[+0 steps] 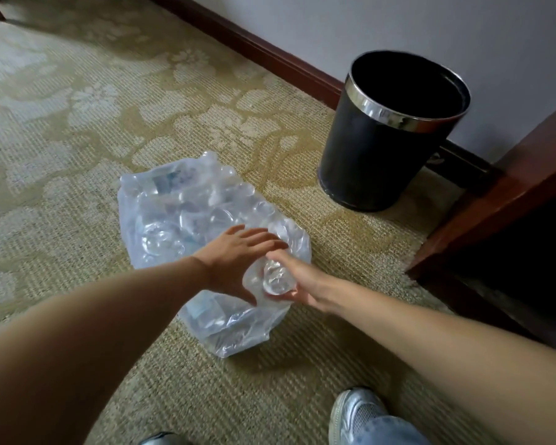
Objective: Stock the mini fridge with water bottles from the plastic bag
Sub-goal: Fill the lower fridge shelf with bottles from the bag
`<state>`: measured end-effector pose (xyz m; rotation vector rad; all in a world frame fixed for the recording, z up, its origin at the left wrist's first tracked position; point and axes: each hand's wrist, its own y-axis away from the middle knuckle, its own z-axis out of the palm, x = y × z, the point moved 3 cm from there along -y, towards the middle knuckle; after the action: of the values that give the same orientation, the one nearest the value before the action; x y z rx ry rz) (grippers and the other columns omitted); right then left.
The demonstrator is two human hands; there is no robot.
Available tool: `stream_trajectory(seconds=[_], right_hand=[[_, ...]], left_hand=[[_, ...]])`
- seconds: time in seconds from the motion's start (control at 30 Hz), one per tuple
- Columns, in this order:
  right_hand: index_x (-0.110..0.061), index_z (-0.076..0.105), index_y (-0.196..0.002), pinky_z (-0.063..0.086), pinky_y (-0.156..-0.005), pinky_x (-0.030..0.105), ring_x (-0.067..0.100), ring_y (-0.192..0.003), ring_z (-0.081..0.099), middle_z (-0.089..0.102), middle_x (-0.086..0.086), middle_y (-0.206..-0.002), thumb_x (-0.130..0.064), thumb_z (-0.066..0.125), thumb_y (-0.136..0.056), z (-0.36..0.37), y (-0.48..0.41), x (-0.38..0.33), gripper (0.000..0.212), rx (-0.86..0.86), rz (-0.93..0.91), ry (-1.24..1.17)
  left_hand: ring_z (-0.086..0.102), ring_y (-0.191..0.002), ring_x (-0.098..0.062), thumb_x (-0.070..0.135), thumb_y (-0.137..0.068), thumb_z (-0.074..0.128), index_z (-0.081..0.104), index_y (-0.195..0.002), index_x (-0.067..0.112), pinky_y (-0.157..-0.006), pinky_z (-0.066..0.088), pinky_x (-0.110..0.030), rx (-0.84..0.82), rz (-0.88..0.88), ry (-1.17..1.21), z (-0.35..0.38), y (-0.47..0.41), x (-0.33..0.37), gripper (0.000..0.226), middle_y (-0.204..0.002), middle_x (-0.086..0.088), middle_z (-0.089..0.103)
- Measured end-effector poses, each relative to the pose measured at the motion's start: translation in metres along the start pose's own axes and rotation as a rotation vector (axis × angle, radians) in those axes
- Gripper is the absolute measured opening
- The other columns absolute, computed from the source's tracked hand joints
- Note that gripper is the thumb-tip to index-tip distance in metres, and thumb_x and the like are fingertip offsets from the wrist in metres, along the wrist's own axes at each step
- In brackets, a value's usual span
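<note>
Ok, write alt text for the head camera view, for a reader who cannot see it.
Two bare hands reach down to a clear plastic bag of water bottles on patterned carpet: the right hand grips one water bottle, the left hand spreads open over the bag. A black waste bin stands by the wall beyond.

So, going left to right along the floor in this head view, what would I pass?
the plastic bag of water bottles → the black waste bin → the wooden cabinet frame
</note>
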<state>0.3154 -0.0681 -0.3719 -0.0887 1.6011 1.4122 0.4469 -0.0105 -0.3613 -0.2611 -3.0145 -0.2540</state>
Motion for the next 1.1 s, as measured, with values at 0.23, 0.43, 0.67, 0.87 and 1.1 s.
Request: stream_trajectory(seconds=[0.23, 0.43, 0.67, 0.87, 1.1], right_hand=[[-0.019, 0.059, -0.123, 0.058, -0.081, 0.037, 0.027, -0.103, 0.065, 0.06, 0.008, -0.123, -0.058, 0.058, -0.082, -0.017, 0.008, -0.008, 0.057, 0.254, -0.074, 0.011], [-0.013, 0.069, -0.097, 0.055, -0.073, 0.032, 0.022, -0.087, 0.067, 0.071, 0.008, -0.096, -0.065, 0.053, -0.076, -0.033, 0.014, -0.02, 0.059, 0.473, -0.163, 0.133], [-0.015, 0.071, -0.094, 0.054, -0.074, 0.035, 0.021, -0.089, 0.066, 0.071, 0.005, -0.094, -0.07, 0.05, -0.066, -0.041, 0.024, -0.031, 0.065, 0.581, -0.276, 0.128], [-0.017, 0.068, -0.083, 0.034, -0.037, 0.012, 0.0, -0.047, 0.055, 0.064, -0.003, -0.072, -0.059, 0.055, -0.08, -0.07, 0.031, -0.057, 0.044, 0.53, -0.336, -0.102], [-0.018, 0.069, -0.079, 0.052, -0.074, 0.031, 0.018, -0.077, 0.065, 0.069, 0.001, -0.077, -0.033, 0.06, -0.084, -0.079, 0.033, -0.087, 0.018, 0.439, -0.399, -0.434]], left_hand=[[0.048, -0.124, -0.017, 0.091, -0.058, 0.048, 0.038, -0.138, 0.023, -0.109, 0.034, -0.038, 0.158, -0.074, 0.146, -0.006, -0.013, 0.008, 0.105, -0.135, 0.007, 0.05], [0.061, -0.095, -0.02, 0.082, -0.06, 0.061, 0.057, -0.12, 0.017, -0.093, 0.045, -0.035, 0.502, -0.185, 0.2, -0.009, -0.023, 0.03, 0.088, -0.106, 0.005, 0.062], [0.06, -0.1, -0.023, 0.068, -0.061, 0.072, 0.049, -0.127, 0.024, -0.089, 0.042, -0.036, 0.488, -0.306, 0.244, -0.006, -0.026, 0.026, 0.083, -0.113, 0.003, 0.059], [0.057, -0.089, -0.022, 0.057, -0.063, 0.076, 0.056, -0.109, 0.017, -0.073, 0.04, -0.031, 0.656, -0.42, 0.306, -0.024, -0.035, 0.032, 0.064, -0.102, 0.0, 0.061], [0.066, -0.064, -0.019, 0.047, -0.073, 0.073, 0.061, -0.099, 0.011, -0.054, 0.053, -0.026, 0.377, -0.392, 0.881, -0.044, -0.05, 0.046, 0.046, -0.082, -0.002, 0.07]])
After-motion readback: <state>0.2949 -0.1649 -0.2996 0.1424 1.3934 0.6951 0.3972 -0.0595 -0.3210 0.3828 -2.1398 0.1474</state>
